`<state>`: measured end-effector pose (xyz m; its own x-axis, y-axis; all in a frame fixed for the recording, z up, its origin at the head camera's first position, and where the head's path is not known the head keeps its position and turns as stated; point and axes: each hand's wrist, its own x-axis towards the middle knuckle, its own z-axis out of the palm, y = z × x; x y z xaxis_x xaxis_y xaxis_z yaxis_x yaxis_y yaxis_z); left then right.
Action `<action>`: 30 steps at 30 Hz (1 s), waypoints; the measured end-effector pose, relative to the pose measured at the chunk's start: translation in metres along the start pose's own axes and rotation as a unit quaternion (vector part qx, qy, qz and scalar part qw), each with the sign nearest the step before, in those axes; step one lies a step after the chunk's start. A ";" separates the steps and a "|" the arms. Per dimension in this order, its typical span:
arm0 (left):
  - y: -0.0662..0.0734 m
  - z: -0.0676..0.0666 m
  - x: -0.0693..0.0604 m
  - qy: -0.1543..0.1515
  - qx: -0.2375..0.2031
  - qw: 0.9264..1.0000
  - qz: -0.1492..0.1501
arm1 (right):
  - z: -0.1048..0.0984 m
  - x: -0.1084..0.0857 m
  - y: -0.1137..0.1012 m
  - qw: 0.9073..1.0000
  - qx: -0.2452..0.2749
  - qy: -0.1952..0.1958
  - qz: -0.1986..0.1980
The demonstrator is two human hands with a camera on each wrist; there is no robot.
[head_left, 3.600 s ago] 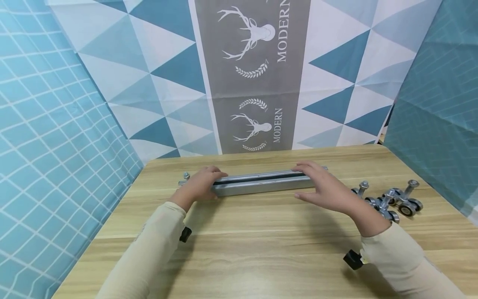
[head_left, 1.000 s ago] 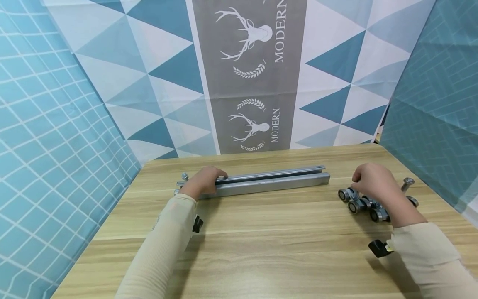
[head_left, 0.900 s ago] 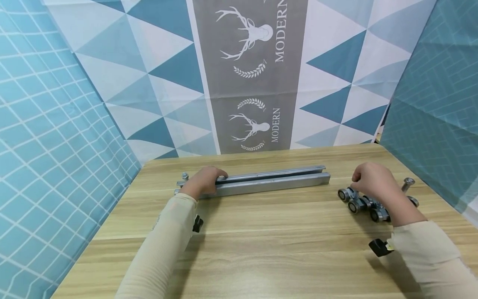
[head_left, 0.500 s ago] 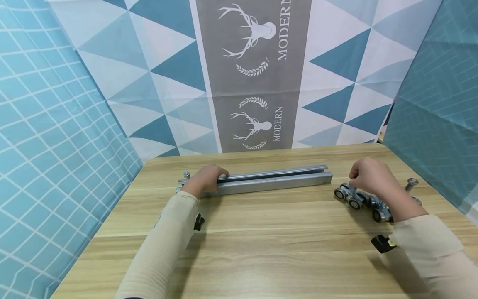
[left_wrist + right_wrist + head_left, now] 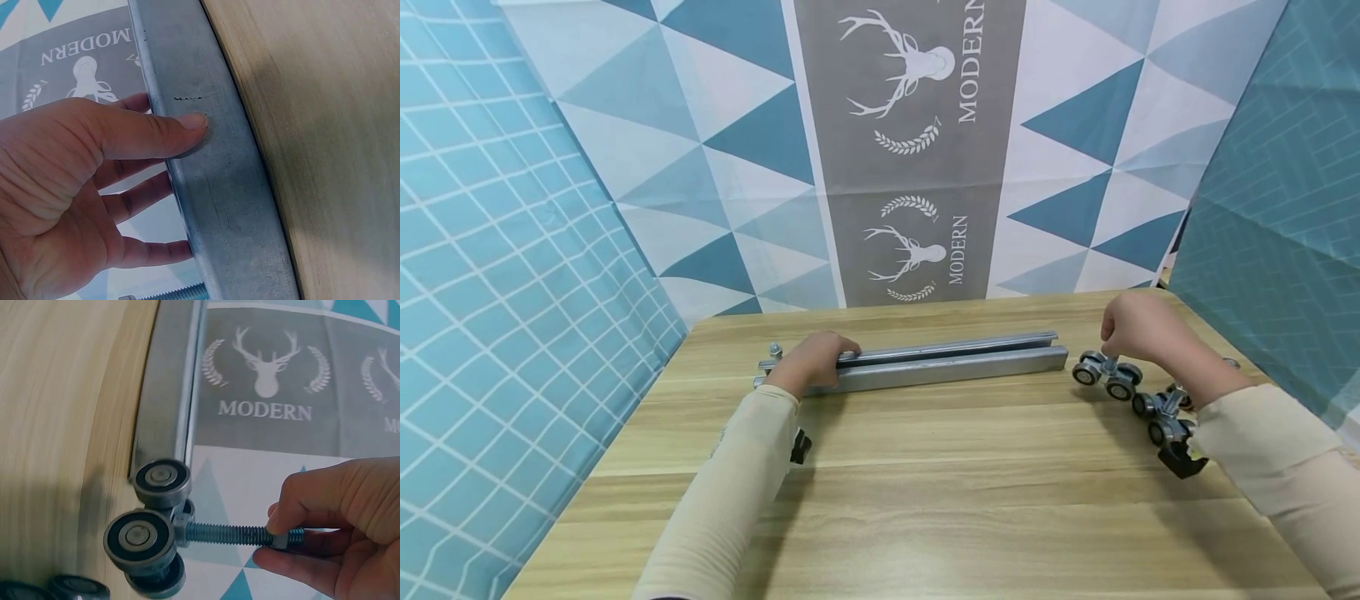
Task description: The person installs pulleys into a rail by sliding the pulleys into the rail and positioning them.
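Note:
A long metal channel rail point(image 5: 955, 360) with a slot along its top lies at the back of the table. My left hand point(image 5: 811, 360) holds it near its left end; in the left wrist view the thumb presses its side wall and the fingers reach over the far side. My right hand point(image 5: 1138, 332) pinches the threaded bolt point(image 5: 228, 534) of a roller trolley point(image 5: 1107, 372) near the nut at its top. That trolley's wheels point(image 5: 139, 536) sit just beyond the rail's right end, apart from it in the head view.
Another roller trolley point(image 5: 1167, 410) stands right of the held one, and one more is mostly hidden behind my right forearm. A bolt head point(image 5: 776, 351) rises at the rail's left end. Printed cloth point(image 5: 917, 150) hangs behind the wooden table point(image 5: 910, 492).
My right hand left the rail for the trolleys, took one by its bolt, and has moved it back, away from the others. My left hand stays on the rail.

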<state>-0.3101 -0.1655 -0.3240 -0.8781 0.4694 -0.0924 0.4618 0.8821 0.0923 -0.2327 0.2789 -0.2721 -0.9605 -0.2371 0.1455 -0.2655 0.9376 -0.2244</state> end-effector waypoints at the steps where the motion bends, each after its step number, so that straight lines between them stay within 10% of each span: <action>1: 0.000 0.000 0.000 0.000 -0.001 1.000 -0.001 | -0.001 0.002 0.001 1.000 -0.005 -0.002 -0.003; 30: 0.002 0.001 -0.002 0.008 -0.003 1.000 -0.006 | 0.009 0.051 0.026 0.994 -0.068 -0.045 -0.075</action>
<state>-0.3078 -0.1649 -0.3246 -0.8855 0.4580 -0.0785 0.4504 0.8875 0.0969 -0.2889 0.2885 -0.2794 -0.9163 -0.3926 0.0793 -0.3981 0.9145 -0.0726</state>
